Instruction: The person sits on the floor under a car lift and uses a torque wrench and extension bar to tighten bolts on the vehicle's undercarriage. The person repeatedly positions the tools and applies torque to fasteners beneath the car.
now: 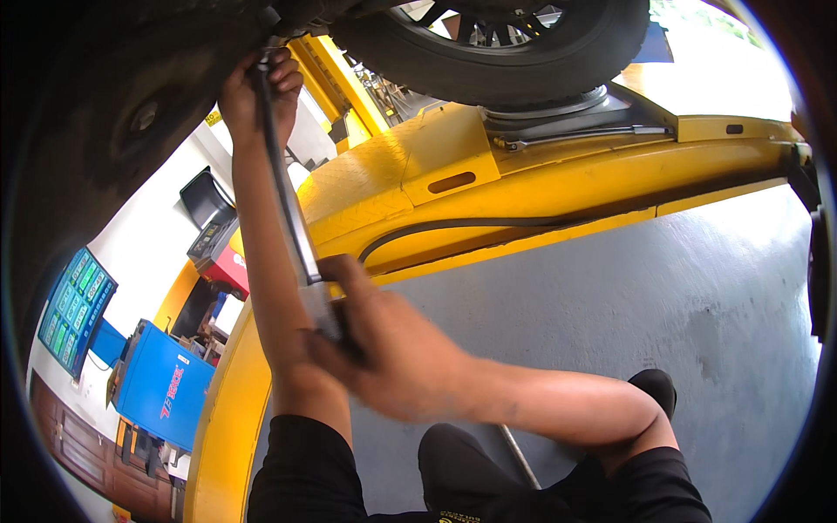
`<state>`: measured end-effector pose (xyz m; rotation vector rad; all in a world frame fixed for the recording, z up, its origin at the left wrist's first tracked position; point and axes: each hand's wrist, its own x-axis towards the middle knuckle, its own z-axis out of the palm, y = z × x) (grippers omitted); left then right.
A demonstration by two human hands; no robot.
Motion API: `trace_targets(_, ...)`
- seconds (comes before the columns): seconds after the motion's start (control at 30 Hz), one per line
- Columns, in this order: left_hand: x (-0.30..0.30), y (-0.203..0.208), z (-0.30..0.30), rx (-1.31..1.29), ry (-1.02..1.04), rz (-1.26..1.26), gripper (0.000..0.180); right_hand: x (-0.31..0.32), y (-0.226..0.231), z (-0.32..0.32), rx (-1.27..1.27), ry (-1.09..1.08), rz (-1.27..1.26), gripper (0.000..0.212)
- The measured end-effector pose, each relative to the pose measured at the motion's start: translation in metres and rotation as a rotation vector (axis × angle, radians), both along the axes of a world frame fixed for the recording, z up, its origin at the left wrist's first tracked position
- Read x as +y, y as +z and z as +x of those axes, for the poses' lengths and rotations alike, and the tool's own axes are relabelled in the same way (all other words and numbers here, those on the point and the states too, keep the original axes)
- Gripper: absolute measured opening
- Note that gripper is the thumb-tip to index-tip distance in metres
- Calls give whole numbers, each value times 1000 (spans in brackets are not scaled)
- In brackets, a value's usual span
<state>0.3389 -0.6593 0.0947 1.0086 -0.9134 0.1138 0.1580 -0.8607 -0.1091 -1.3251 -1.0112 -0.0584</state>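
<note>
A long-handled metal wrench (292, 205) slants from the underside of the raised car down toward me. My right hand (397, 349) is closed round its dark grip at the lower end, slightly blurred. High at the upper left, my left hand (261, 94) has its fingers curled round the head end, close against the car's underbody (131, 105). What the wrench head meets is too dark to make out. To the right of my left hand, the car's tyre (514, 74) rests above a round metal plate (558, 105) on the yellow lift ramp (436, 166).
On the ramp lies another long metal bar (602, 137), and a black hose (462, 224) runs along its side. A blue cabinet (161, 375), a wall screen (77, 309) and a red machine (227, 266) stand left. A thin rod (521, 458) shows by my knee.
</note>
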Motion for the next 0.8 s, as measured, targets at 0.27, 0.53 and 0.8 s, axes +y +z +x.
trace_targets(0.27,15,9,-1,-89,-107,184,32,16,67,-49,319,687,249,54)
trace_targets(0.53,-4,4,7,-80,61,81,35,43,74,-70,366,861,420,55)
trace_targets(0.8,6,12,11,-49,101,78,35,18,77,-48,276,652,230,45)
